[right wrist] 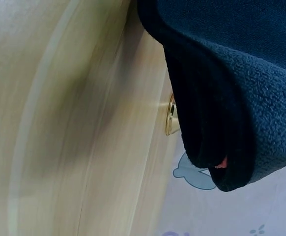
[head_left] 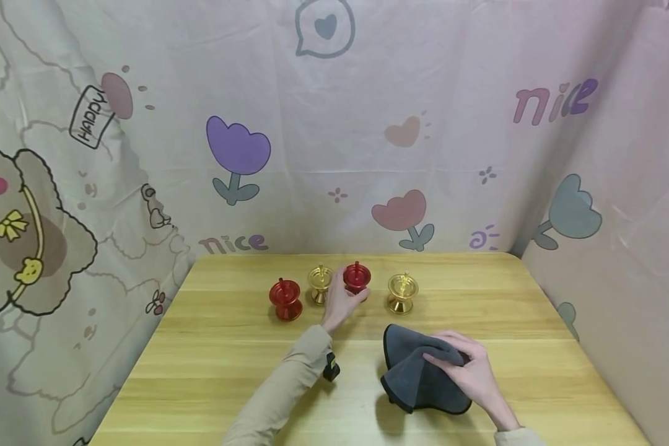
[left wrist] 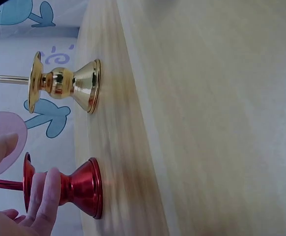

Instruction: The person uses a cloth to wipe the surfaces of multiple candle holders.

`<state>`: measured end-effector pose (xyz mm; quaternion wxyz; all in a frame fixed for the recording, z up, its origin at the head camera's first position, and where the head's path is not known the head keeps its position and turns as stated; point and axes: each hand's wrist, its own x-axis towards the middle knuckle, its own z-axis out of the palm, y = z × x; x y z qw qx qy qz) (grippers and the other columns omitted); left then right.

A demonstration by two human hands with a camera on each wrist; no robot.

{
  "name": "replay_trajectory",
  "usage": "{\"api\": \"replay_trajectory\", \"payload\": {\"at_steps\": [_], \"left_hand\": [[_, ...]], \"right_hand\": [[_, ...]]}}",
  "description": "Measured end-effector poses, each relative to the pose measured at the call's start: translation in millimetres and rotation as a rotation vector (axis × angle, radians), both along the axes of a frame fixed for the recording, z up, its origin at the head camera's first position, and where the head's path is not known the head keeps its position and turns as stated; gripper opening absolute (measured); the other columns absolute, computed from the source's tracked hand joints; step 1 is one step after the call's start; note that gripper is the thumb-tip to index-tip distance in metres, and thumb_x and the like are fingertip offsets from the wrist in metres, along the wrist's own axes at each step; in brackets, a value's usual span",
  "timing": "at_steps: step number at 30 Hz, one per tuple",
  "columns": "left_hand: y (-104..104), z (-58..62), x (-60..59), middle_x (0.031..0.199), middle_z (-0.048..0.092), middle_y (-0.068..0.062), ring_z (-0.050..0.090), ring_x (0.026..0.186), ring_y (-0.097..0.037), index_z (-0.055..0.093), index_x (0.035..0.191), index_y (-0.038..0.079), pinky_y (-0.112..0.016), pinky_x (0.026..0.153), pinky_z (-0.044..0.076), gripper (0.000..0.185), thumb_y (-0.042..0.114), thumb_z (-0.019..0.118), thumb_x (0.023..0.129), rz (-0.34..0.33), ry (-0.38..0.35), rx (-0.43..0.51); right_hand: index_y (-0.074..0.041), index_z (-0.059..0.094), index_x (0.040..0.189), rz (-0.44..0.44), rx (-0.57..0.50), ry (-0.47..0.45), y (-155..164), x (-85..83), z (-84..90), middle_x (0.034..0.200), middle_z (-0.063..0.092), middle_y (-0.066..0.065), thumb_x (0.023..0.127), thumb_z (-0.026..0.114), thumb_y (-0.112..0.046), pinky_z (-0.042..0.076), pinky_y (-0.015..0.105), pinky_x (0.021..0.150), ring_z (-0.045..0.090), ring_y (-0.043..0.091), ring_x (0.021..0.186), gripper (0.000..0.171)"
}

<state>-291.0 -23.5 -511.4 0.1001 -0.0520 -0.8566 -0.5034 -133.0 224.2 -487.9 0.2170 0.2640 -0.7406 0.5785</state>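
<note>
Head view showed the left hand (head_left: 341,302) with its fingers curled round a red candle holder (head_left: 357,278) on the table (head_left: 212,365). The right hand (head_left: 468,370) gripped a grey cloth (head_left: 418,378).

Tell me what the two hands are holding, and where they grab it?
The left hand grips a red candle holder around its narrow waist. The right hand holds the gray cloth by a bunched fold.

I am at a small makeshift home set-up: a light wooden table (head_left: 228,347) boxed in by a pastel cartoon curtain (head_left: 368,124) printed with tulips, hearts and "nice"
</note>
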Motion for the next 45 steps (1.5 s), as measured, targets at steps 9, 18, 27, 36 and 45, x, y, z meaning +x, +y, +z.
{"api": "replay_trajectory", "payload": {"at_steps": [9, 18, 27, 36, 45], "left_hand": [[5, -1.2, -8.7, 0.145, 0.05, -0.023, 0.053, 0.131, -0.04, 0.037, 0.15, -0.003, -0.057, 0.109, 0.046, 0.091, 0.028, 0.083, 0.078, -0.004, -0.04, -0.034], [11, -0.7, -15.2, 0.139, 0.052, -0.024, 0.055, 0.126, -0.042, 0.039, 0.147, -0.004, -0.056, 0.106, 0.048, 0.088, 0.023, 0.084, 0.077, 0.043, -0.063, -0.062], [13, 4.6, -12.9, 0.134, 0.053, -0.024, 0.056, 0.123, -0.042, 0.045, 0.143, -0.002, -0.056, 0.104, 0.05, 0.083, 0.021, 0.086, 0.075, 0.06, -0.089, -0.069], [10, -2.9, -2.9, 0.127, 0.062, -0.017, 0.062, 0.117, -0.034, 0.057, 0.132, 0.004, -0.05, 0.099, 0.055, 0.075, 0.028, 0.089, 0.069, 0.027, -0.092, -0.005], [-2, -8.5, 21.4, 0.129, 0.067, -0.015, 0.064, 0.12, -0.03, 0.054, 0.134, 0.006, -0.048, 0.104, 0.053, 0.076, 0.023, 0.091, 0.07, -0.111, -0.088, 0.237]], "right_hand": [[-0.001, 0.077, 0.101, -0.006, 0.011, -0.008, 1, 1.6, 0.1, 0.101, 0.075, 0.001, 0.068, 0.078, 0.022, 0.054, 0.014, 0.086, 0.069, 0.003, 0.097, 0.04], [-0.004, 0.078, 0.104, 0.026, 0.022, 0.018, 2, 1.9, -1.5, 0.103, 0.076, 0.005, 0.068, 0.077, 0.023, 0.055, 0.014, 0.087, 0.069, 0.003, 0.099, 0.045], [-0.002, 0.077, 0.102, -0.002, 0.063, -0.035, 3, 2.8, -0.4, 0.103, 0.068, -0.003, 0.072, 0.076, 0.02, 0.051, 0.013, 0.086, 0.063, 0.004, 0.096, 0.037], [-0.002, 0.077, 0.101, -0.05, 0.052, -0.05, 3, 2.3, 1.9, 0.103, 0.07, -0.007, 0.074, 0.075, 0.019, 0.051, 0.011, 0.088, 0.064, 0.0, 0.098, 0.034], [0.002, 0.075, 0.106, -0.173, 0.013, -0.094, 5, -0.2, 5.2, 0.107, 0.07, -0.012, 0.081, 0.072, 0.016, 0.054, 0.01, 0.085, 0.065, -0.003, 0.099, 0.029]]}}
